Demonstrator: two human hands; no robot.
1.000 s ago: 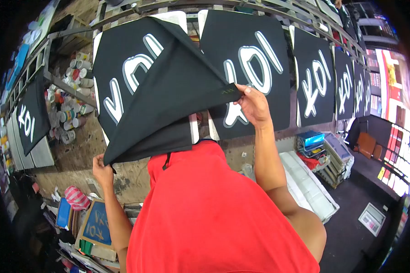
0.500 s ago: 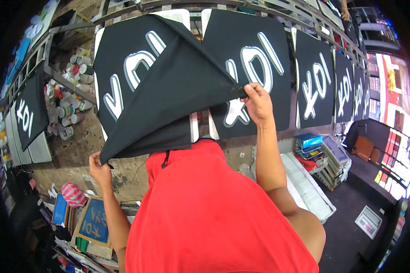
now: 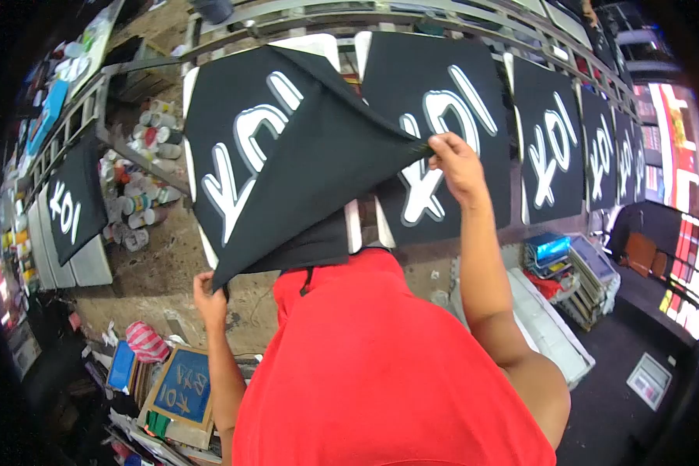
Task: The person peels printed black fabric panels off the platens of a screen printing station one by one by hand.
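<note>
A black fabric panel (image 3: 311,167) with white, grey-edged letters lies over a white board (image 3: 320,46), its right part folded over diagonally and covering some of the print. My right hand (image 3: 460,169) pinches a raised corner of the fabric, above the neighbouring panel (image 3: 481,179). Down at the left, my left hand (image 3: 210,299) pinches the other lower corner near the board's front edge. Between the two hands the cloth is stretched along a slanting edge. Part of the fabric's near edge hangs close to my red shirt (image 3: 388,365).
More printed black panels (image 3: 550,140) lie in a row to the right along a metal rail (image 3: 443,15). Paint containers (image 3: 144,206) crowd the left side. A framed screen (image 3: 180,387) leans at lower left. Stacked trays (image 3: 547,252) and a long white box (image 3: 551,334) stand at right.
The whole view has shifted, so things appear further right and slightly lower. The folded fabric covers less of the letters than before. Both hands keep hold of its corners.
</note>
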